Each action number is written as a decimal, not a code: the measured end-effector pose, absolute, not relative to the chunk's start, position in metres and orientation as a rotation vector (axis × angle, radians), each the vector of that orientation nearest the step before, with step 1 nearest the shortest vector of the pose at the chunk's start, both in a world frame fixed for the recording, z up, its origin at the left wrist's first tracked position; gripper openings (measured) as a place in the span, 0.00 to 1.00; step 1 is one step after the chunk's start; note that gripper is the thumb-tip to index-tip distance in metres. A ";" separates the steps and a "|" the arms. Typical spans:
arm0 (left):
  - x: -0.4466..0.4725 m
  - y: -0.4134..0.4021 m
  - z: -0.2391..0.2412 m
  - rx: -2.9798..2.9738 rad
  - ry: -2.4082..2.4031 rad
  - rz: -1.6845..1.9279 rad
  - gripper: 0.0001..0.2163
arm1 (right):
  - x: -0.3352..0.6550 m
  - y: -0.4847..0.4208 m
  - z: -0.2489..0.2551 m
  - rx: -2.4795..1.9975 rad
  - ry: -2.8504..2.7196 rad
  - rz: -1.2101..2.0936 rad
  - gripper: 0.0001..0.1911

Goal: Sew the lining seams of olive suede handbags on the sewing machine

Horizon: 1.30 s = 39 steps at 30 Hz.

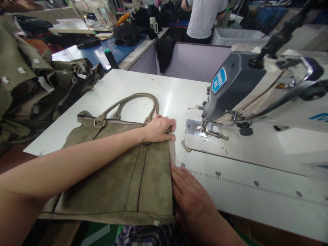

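An olive-green handbag [156, 171] lies flat on the white sewing table, its two rolled handles [133, 95] pointing away from me. My left hand [159, 128] reaches across the bag, its fingers curled and closed on the upper right corner beside the zipped top. Along the right side, a pale strip of fabric [172, 153] shows at the edge. My right hand [191, 193] rests against that side edge lower down, fingers stretched out and close together; its thumb is hidden. Right of the bag stands the sewing machine [230, 82], with its needle area apart from the bag.
Olive bag pieces [38, 78] are heaped at the left. A green-topped thread cone [110, 58] stands past the white table [176, 92]. A printed ruler scale [238, 179] runs along the table's front. Farther back are a person in a white shirt [203, 18] and a plastic bin [238, 36].
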<state>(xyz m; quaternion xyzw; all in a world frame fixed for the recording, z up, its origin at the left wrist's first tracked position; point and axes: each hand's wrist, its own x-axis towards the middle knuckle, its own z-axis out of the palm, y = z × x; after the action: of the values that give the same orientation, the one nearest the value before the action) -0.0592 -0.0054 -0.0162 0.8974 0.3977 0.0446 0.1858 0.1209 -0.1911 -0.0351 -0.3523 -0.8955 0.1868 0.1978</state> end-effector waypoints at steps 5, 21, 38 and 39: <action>-0.060 -0.004 -0.009 2.618 1.416 -0.042 0.24 | 0.112 -0.189 -0.052 -0.958 -2.423 0.359 0.29; -0.073 0.000 -0.006 2.457 1.194 0.073 0.12 | 0.110 -0.193 -0.053 -0.916 -2.464 0.240 0.31; 0.026 0.078 0.002 2.552 1.339 -0.021 0.14 | 0.163 -0.118 -0.052 -1.081 -2.500 0.093 0.23; 0.032 0.077 0.002 2.565 1.308 -0.027 0.15 | 0.164 -0.122 -0.052 -1.095 -2.483 0.077 0.23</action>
<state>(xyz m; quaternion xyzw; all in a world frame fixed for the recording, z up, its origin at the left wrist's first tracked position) 0.0321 0.0774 0.0020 0.8831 0.4505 -0.0093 0.1308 0.1636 -0.1224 -0.0525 -0.3941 -0.8939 0.0276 0.2118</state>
